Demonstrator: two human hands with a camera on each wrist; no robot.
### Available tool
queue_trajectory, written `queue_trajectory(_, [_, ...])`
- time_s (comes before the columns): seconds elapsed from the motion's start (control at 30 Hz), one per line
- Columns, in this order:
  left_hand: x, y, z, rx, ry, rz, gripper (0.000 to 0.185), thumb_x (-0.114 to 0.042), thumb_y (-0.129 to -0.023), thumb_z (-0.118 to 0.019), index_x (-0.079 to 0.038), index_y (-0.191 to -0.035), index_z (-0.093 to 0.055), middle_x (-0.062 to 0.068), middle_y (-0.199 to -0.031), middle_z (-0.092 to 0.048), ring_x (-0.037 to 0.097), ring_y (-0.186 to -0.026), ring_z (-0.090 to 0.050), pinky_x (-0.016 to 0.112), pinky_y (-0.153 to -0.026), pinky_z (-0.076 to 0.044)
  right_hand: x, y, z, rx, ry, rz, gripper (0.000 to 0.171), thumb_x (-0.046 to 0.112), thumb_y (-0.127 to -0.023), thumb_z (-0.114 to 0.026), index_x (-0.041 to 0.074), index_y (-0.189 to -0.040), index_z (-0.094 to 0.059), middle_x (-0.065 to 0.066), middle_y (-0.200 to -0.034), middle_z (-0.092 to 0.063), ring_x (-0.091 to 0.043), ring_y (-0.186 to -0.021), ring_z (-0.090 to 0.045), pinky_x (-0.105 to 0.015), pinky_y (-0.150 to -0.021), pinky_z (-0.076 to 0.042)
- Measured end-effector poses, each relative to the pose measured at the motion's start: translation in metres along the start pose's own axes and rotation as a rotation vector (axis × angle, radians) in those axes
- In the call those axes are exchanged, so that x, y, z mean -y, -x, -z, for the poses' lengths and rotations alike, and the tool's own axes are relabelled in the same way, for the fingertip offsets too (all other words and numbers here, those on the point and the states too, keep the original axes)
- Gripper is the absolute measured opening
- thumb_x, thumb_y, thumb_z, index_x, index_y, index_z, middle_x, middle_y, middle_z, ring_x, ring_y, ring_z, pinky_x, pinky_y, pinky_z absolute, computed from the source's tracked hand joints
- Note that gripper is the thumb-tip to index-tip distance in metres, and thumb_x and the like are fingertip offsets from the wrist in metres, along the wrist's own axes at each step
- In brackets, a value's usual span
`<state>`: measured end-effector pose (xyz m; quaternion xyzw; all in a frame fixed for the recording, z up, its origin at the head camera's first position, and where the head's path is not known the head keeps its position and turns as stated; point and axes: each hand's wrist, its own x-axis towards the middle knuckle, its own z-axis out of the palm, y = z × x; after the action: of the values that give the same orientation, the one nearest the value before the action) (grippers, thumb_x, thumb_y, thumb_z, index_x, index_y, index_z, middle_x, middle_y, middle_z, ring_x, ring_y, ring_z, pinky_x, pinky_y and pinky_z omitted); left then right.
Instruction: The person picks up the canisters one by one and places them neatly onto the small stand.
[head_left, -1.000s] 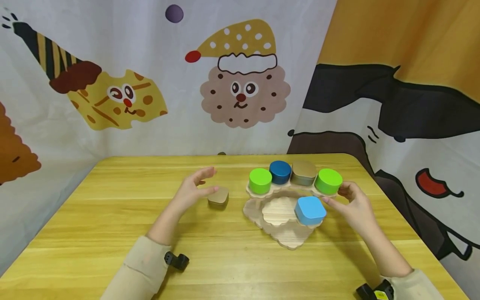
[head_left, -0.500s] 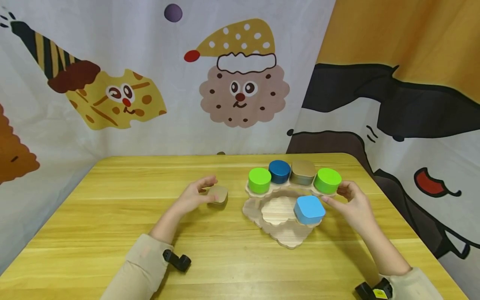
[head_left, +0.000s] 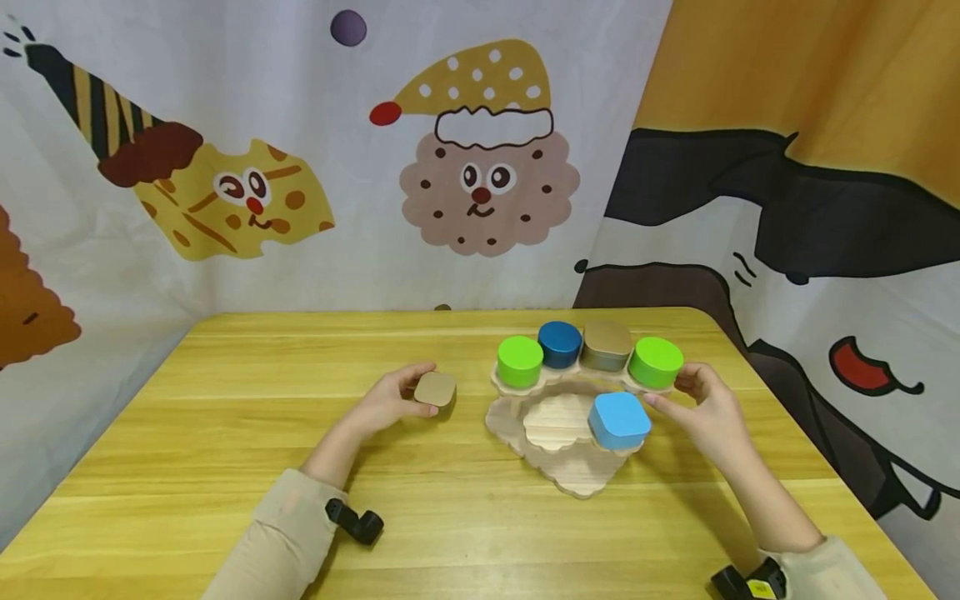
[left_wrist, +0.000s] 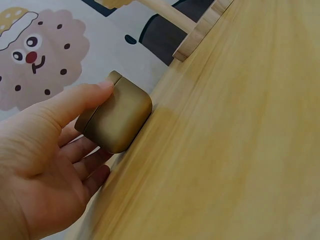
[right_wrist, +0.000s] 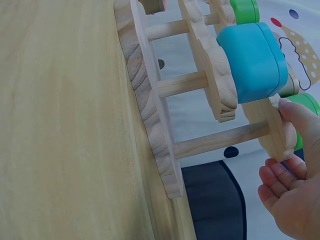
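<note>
In the head view my left hand (head_left: 386,402) holds a small gold rounded-square box (head_left: 435,389) near the tabletop. The left wrist view shows the thumb on the box's (left_wrist: 120,115) lidded end and fingers behind it; a seam runs round it. My right hand (head_left: 708,410) grips the right end of the upper shelf of a tiered wooden stand (head_left: 558,422). In the right wrist view the thumb lies against the shelf edge, fingers curled on the other side. On that shelf are two green round boxes (head_left: 519,362), a dark blue one (head_left: 559,344) and a larger gold box (head_left: 607,345).
A light blue rounded-square box (head_left: 620,420) stands on the lower shelf, right side. Beside it lies bare scalloped shelf wood. The wooden table (head_left: 450,525) ends at a printed curtain (head_left: 300,283) behind. Small black cameras (head_left: 355,522) sit on both wrists.
My left hand has moved slightly down and closed its thumb and fingers on the small gold box, which has barely moved. My right hand and the stand have stayed put.
</note>
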<state>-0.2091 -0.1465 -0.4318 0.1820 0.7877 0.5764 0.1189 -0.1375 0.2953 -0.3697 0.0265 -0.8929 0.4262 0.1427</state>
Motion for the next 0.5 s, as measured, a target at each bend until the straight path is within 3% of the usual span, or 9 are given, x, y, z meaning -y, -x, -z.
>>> queue_trajectory(0.17, [0.0, 0.0, 0.0, 0.012, 0.015, 0.006, 0.075, -0.005, -0.081, -0.076, 0.003, -0.145, -0.036, 0.017, -0.125, -0.055, 0.03, -0.111, -0.052, 0.04, -0.088, -0.046, -0.001, 0.001, 0.0, -0.002, -0.008, 0.004, 0.059, 0.021, -0.082, -0.078, -0.006, -0.124, -0.047, -0.016, -0.121, -0.052, -0.03, -0.11, -0.05, -0.013, -0.083, -0.037])
queue_trajectory(0.33, [-0.019, 0.006, -0.001, 0.014, 0.026, 0.012, 0.069, 0.002, -0.081, -0.074, 0.009, -0.14, -0.038, 0.021, -0.12, -0.056, 0.032, -0.105, -0.054, 0.039, -0.085, -0.048, -0.001, 0.001, 0.0, -0.003, -0.004, 0.008, 0.058, 0.021, -0.082, -0.078, -0.006, -0.123, -0.047, -0.016, -0.121, -0.052, -0.03, -0.11, -0.05, -0.012, -0.083, -0.037])
queue_trajectory(0.5, [-0.022, 0.008, -0.001, -0.003, 0.027, 0.012, 0.068, 0.0, -0.079, -0.076, 0.008, -0.138, -0.042, 0.019, -0.115, -0.059, 0.029, -0.1, -0.055, 0.035, -0.08, -0.049, 0.0, 0.001, 0.0, -0.003, 0.005, 0.005, 0.058, 0.022, -0.082, -0.078, -0.006, -0.123, -0.047, -0.015, -0.12, -0.053, -0.031, -0.109, -0.049, -0.013, -0.083, -0.037])
